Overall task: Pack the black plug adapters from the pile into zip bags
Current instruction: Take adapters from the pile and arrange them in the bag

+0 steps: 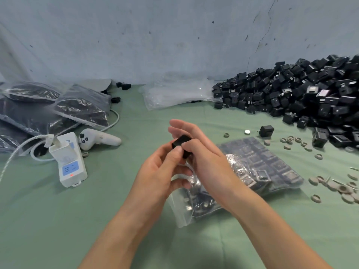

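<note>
As the two overlap, finger detail is partly hidden: left hand (161, 171) and right hand (202, 152) both pinch one black adapter (180, 141) over the zip bag (272, 162), which is part-filled with adapters, mouth probably open. Pile (301, 94) on the worktop (116, 210) is cut off at right.

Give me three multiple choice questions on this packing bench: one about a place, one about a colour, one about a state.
1. Where is the adapter pile? A far right; B near left; C front centre.
2. What colour is the table cover? A red; B green; C yellow.
3. The single adapter at centre is: A lying loose; B held in both hands; C buried in the pile.
Answers: A, it is heaped at the far right; B, the cover is plainly green; B, left hand and right hand pinch it.
</note>
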`<state>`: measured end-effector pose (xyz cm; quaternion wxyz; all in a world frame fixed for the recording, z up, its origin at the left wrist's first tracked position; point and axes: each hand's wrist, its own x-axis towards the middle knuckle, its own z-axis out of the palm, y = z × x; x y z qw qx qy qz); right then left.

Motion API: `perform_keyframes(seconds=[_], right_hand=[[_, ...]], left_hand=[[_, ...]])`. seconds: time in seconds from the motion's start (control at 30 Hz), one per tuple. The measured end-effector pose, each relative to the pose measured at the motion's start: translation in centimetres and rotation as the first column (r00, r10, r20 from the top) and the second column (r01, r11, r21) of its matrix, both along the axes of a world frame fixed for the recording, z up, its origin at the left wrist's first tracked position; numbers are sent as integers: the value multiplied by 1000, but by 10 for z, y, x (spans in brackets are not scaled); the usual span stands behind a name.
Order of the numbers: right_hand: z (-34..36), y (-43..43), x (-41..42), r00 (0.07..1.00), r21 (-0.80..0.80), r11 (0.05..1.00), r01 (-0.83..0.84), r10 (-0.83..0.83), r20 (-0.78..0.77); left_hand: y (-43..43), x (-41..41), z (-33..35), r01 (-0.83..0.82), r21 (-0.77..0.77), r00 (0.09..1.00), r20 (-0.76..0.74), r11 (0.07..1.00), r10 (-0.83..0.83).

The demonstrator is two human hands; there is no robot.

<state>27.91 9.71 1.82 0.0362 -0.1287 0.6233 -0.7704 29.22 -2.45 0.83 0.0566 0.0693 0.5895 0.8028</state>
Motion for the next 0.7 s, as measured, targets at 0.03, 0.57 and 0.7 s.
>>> perform_keyframes(seconds=[0.03, 0.57, 0.7], right_hand=[[0, 1, 0, 1000, 28, 999, -19, 20, -10], [-10, 35, -13, 889, 697, 622, 358, 1, -458], [-22, 15, -13, 854, 819, 452, 353, 203, -479]], left_hand=[[-1, 0, 1, 5, 16, 999, 36, 1000, -5], [-34, -10, -25, 57, -321, 964, 264, 945, 32], [-13, -9, -27, 14, -336, 981, 185, 942, 52]])
